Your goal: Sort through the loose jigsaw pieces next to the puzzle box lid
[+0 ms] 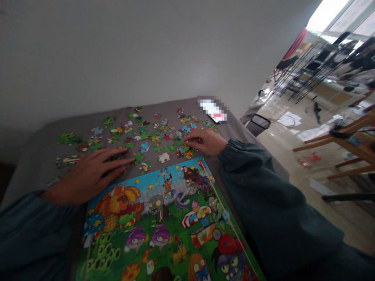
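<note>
Many small colourful puzzle pieces [152, 134] lie scattered across the grey table [38, 152]. A large cartoon puzzle picture board [164, 226] lies flat in front of me. My left hand [90, 173] rests flat on the table at the board's upper left corner, fingers stretched toward the pieces, holding nothing. My right hand [205, 141] sits among the pieces at the board's upper right, fingers curled down on them; what it pinches, if anything, is hidden. One white, face-down piece [164, 157] lies between the hands.
A phone [213, 110] lies at the table's far right corner. A plain wall stands behind the table. To the right, past the table's edge, are a dark bin [258, 124], wooden furniture [345, 144] and black chairs [307, 74] on a shiny floor.
</note>
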{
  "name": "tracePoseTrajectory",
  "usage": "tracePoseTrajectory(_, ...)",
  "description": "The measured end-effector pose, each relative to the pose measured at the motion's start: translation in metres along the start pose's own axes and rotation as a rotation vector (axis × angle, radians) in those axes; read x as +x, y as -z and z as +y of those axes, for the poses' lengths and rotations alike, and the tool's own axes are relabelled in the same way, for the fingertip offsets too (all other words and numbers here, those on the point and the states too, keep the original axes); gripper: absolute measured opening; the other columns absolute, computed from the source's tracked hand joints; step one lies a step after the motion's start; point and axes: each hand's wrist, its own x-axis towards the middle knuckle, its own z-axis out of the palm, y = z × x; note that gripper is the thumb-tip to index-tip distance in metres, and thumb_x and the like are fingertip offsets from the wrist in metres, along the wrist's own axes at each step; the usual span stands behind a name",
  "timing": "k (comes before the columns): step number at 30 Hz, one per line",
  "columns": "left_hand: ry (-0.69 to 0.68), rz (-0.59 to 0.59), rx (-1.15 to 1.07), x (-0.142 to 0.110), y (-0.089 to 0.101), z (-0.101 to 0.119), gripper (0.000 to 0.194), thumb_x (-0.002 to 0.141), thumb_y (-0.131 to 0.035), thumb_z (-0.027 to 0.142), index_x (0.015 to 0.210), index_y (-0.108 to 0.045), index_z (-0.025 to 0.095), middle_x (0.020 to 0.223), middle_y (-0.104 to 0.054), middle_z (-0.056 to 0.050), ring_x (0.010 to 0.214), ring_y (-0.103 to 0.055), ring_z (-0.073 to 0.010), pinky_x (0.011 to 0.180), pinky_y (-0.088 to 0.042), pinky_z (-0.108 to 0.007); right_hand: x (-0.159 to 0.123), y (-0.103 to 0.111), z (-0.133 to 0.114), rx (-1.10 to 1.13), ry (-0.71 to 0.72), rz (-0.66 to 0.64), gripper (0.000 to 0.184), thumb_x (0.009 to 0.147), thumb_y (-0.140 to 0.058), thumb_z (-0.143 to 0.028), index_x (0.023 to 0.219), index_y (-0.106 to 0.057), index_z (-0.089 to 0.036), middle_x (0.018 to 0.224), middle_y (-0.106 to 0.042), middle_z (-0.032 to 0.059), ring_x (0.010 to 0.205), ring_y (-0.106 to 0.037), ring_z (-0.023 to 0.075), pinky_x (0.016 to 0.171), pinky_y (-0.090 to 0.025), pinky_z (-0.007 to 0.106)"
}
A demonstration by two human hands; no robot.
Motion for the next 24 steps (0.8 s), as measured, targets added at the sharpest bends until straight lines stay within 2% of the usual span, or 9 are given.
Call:
tracePoseTrajectory(6, 0.010, -0.022, 0.021, -0.002, -0.001, -0.001, 0.060, 0.100, -0.027, 0.064, 0.132, -0.072, 0.039, 0.150, -0.062, -0.006, 0.137, -0.055, -0.0329, 0.115, -0.042, -0.060, -0.001, 0.004, 0.001, 0.041, -0.006, 0.005, 0.027, 0.101, -0.060, -0.032, 0.115, -0.078, -0.018, 0.088, -0.074, 0.0038, 0.071, -0.056, 0.0131, 0.070, -0.042, 0.028)
tracePoseTrajectory(12, 0.023, -0.011, 0.019, -0.003, -0.004, -0.004, 0.057, 0.100, -0.029, 0.065, 0.131, -0.071, 0.043, 0.151, -0.061, -0.002, 0.139, -0.055, -0.0334, 0.116, -0.042, -0.060, 0.001, 0.002, 0.000, 0.036, 0.066, -0.042, 0.025, 0.103, -0.059, -0.028, 0.115, -0.079, -0.020, 0.106, -0.078, 0.0071, 0.083, -0.065, 0.0151, 0.077, -0.047, 0.029)
tracePoseTrajectory(16, 0.025, 0.004, 0.015, -0.002, -0.004, -0.004, 0.060, 0.099, -0.028, 0.068, 0.130, -0.073, 0.042, 0.150, -0.063, -0.003, 0.135, -0.058, -0.0343, 0.115, -0.043, -0.060, 0.002, 0.001, 0.004, -0.011, 0.085, -0.042, 0.025, 0.104, -0.059, -0.026, 0.117, -0.080, -0.024, 0.108, -0.079, 0.0070, 0.097, -0.069, 0.0187, 0.086, -0.050, 0.033)
tracePoseTrajectory(21, 0.007, -0.008, 0.030, -0.002, -0.004, -0.005, 0.062, 0.100, -0.026, 0.068, 0.131, -0.072, 0.041, 0.150, -0.062, -0.002, 0.135, -0.058, -0.0333, 0.116, -0.044, -0.058, 0.003, 0.000, 0.009, -0.059, 0.077, -0.052, 0.026, 0.105, -0.059, -0.025, 0.121, -0.079, -0.026, 0.105, -0.079, 0.0056, 0.096, -0.069, 0.0172, 0.088, -0.050, 0.031)
tracePoseTrajectory(24, 0.005, -0.005, 0.055, -0.002, -0.005, -0.007, 0.062, 0.100, -0.025, 0.067, 0.132, -0.071, 0.040, 0.151, -0.062, -0.002, 0.137, -0.057, -0.0325, 0.117, -0.043, -0.057, 0.003, -0.001, 0.009, -0.096, 0.053, -0.014, 0.026, 0.105, -0.059, -0.025, 0.120, -0.079, -0.027, 0.110, -0.079, 0.0048, 0.101, -0.068, 0.0176, 0.093, -0.049, 0.032)
